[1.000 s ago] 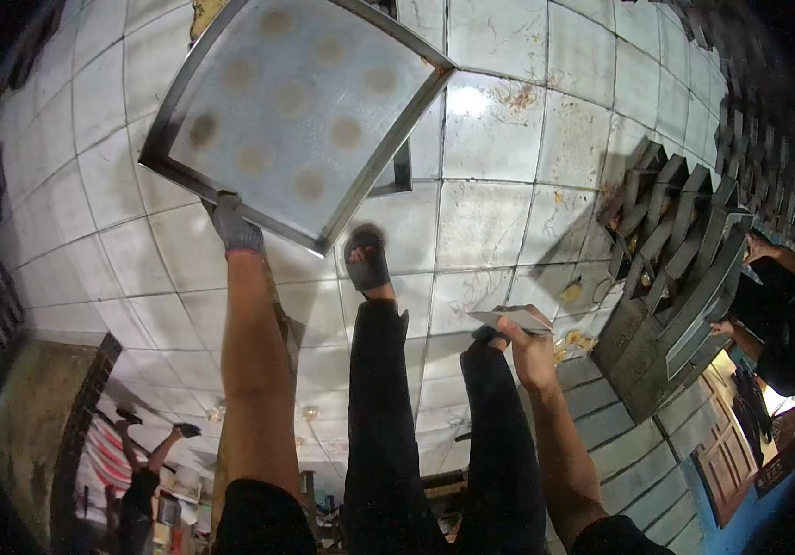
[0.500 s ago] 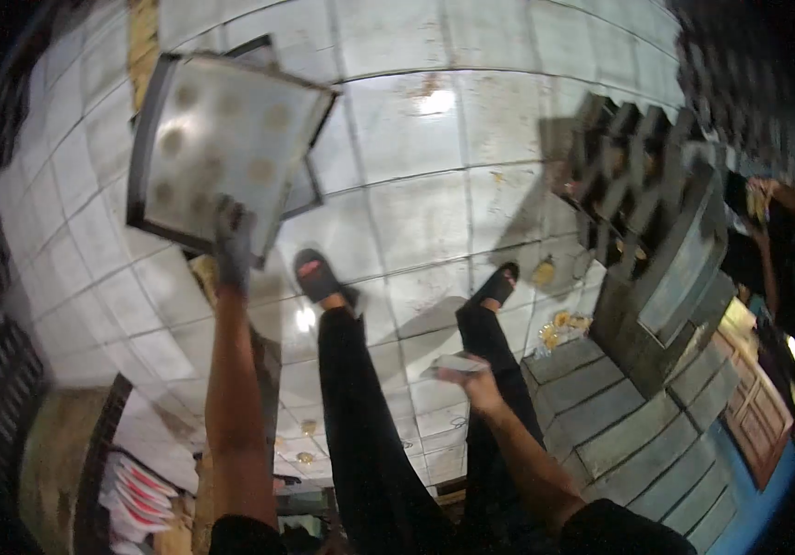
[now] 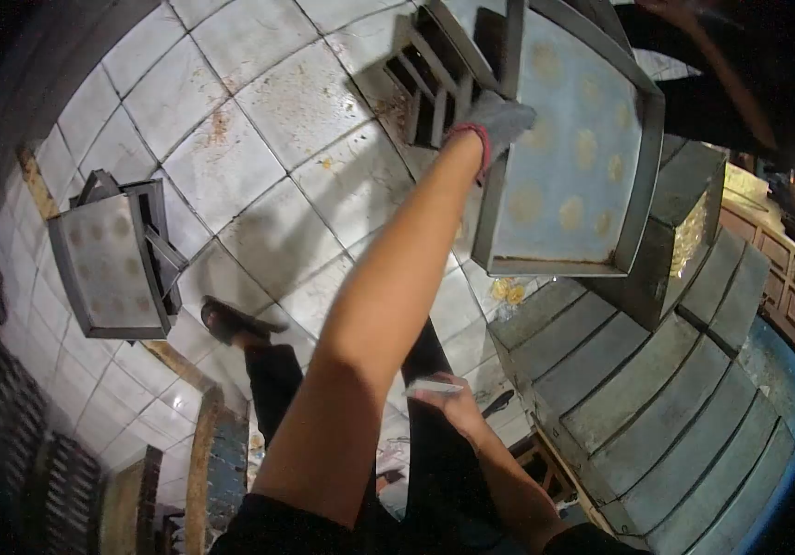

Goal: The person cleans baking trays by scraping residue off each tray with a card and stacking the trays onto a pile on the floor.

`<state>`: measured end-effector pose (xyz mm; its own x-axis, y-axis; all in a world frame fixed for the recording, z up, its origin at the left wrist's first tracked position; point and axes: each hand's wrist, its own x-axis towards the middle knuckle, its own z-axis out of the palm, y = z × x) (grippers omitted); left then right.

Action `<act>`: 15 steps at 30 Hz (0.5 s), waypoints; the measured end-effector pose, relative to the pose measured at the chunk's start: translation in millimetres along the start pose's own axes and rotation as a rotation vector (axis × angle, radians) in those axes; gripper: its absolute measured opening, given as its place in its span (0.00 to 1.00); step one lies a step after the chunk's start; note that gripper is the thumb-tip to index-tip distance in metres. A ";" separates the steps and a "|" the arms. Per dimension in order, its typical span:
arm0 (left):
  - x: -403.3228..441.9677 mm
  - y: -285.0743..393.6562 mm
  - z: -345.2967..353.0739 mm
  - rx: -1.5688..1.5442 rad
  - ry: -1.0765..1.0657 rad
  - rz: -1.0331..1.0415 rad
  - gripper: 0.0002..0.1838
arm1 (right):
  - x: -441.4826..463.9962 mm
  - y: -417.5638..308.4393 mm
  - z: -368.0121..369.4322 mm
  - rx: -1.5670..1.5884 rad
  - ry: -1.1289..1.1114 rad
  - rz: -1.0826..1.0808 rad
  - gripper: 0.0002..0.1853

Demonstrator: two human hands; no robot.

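Note:
In a grey glove, with a red band at the wrist, my left hand [image 3: 501,125] grips the left edge of a shallow metal tray [image 3: 546,242]. Rows of round brownish marks cover the tray's bottom. It is tilted over a pile of other metal trays [image 3: 430,60], and part of that pile is hidden behind it. My right hand [image 3: 458,405], bare, is closed near my leg around a flat, pale, block-like piece [image 3: 434,386]; I cannot make out its exact kind.
Another marked tray [image 3: 106,264] lies on crossed trays on the tiled floor [image 3: 259,213] at left. Long grey metal lids or boxes [image 3: 638,407] line the lower right. A person's forearm [image 3: 726,79] shows at upper right. Yellowish scraps [image 3: 509,291] lie on the floor.
My left hand has gone from the tray on the left pile to a tray at the right. The view has turned rightward. My right hand still holds the pale piece.

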<state>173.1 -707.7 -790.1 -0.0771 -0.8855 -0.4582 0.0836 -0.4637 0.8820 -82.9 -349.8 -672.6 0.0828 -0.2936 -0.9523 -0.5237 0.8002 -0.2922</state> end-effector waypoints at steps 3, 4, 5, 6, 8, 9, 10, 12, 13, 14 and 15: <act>-30.8 1.1 9.5 0.458 -0.025 0.110 0.22 | -18.3 0.5 -23.4 0.065 -0.010 0.038 0.17; -66.1 7.9 7.0 0.698 -0.028 0.192 0.15 | -22.3 0.1 -27.9 0.064 -0.138 0.044 0.17; -99.9 -4.1 9.6 0.443 0.033 0.100 0.15 | -26.1 2.9 -30.4 0.067 -0.268 0.053 0.17; -141.7 -20.7 8.4 0.177 0.108 0.066 0.16 | -25.8 9.0 -30.1 -0.029 -0.404 0.028 0.17; -247.9 -57.8 -2.1 -0.386 0.311 -0.010 0.16 | -30.6 -0.2 -13.8 -0.137 -0.774 -0.018 0.21; -307.2 -83.6 -12.1 -0.600 0.431 -0.066 0.17 | -30.7 8.9 -3.1 -0.240 -0.964 -0.111 0.22; -366.6 -107.5 -27.1 -0.762 0.560 -0.114 0.17 | -35.3 27.0 11.1 -0.369 -1.030 -0.024 0.24; -496.3 -141.3 -66.0 -0.677 0.755 -0.344 0.20 | -42.7 30.2 51.5 -0.228 -1.329 0.045 0.25; -531.2 -129.7 -77.7 -0.469 0.762 -0.350 0.20 | -40.0 10.4 72.0 -0.195 -1.492 0.075 0.25; -566.1 -118.2 -89.4 -0.259 0.774 -0.363 0.20 | -29.8 30.3 86.3 -0.210 -1.472 -0.001 0.25; -598.1 -139.8 -95.4 -0.264 0.782 -0.387 0.20 | -18.5 15.7 109.3 -0.112 -1.504 -0.123 0.24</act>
<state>302.3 -116.1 -649.9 0.5406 -0.3896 -0.7456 0.4239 -0.6394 0.6415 0.0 -274.7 -669.2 0.8575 0.4941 -0.1434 -0.5034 0.7480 -0.4326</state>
